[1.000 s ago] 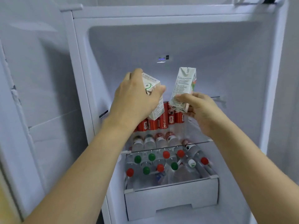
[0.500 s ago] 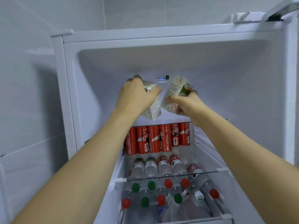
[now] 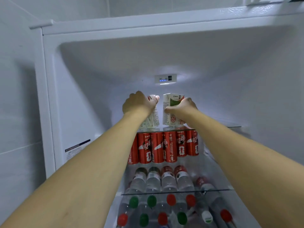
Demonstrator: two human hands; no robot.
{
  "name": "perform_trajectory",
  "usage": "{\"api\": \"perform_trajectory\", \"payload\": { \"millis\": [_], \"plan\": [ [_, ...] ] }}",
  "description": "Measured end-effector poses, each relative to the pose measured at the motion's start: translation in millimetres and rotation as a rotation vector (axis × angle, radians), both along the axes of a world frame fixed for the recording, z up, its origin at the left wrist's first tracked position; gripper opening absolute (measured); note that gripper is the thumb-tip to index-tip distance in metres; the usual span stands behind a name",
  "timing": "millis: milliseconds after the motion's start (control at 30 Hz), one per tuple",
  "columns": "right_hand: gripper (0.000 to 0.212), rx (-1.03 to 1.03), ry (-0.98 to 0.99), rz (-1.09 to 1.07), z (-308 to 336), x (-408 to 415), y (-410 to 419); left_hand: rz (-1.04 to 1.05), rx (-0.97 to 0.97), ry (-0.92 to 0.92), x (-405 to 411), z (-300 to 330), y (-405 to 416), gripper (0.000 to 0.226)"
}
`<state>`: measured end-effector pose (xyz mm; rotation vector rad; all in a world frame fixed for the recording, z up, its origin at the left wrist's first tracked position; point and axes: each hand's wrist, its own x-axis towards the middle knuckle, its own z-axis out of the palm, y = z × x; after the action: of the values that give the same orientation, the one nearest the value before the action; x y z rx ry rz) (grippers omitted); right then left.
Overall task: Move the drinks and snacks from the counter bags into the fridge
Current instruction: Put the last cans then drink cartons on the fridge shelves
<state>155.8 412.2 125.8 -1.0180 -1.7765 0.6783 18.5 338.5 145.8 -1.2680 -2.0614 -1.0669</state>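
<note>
Bare forearms, no sleeves, no jewellery

Two drink cartons stand at the centre of the frame: the left carton [image 3: 153,118] and the right carton [image 3: 171,112]. Below them, six red cans [image 3: 158,147] show in a row. Lower still, many clear bottles [image 3: 167,180] lie packed, too crowded to count surely.

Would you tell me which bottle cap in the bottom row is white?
The white cap sits second from the right, between a green cap and a red cap; every other cap is red or green.
</note>
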Motion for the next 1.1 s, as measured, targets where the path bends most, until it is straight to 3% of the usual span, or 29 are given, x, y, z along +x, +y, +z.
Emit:
{"api": "perform_trajectory", "payload": {
  "millis": [100,400,733,933,1100],
  "plan": [
    [0.073,0.055,-0.073,-0.09,0.1,-10.4,8.1,0.008,0.029,0.038,-1.3,-1.4,12.3,0.054],
    [0.059,0.004,-0.062,-0.157,3.0,-35.7,43.2,0.061,0.042,0.017,-21.2,1.1,50.3,0.041],
    [0.074,-0.12,-0.127,-0.101,24.3,-49.8,76.6,0.105,-0.03,-0.016,-57.4,10.5,91.7,0.041],
    [0.074,-0.161,-0.163,-0.113,32.8,-56.4,93.7,0.093,-0.146,-0.127,-60.8,27.4,106.3,0.016],
    [0.082,-0.224,-0.096,-0.074,33.7,-63.7,103.4,0.097,-0.166,-0.145,-61.7,29.7,118.9,0.015]
  ]
}}
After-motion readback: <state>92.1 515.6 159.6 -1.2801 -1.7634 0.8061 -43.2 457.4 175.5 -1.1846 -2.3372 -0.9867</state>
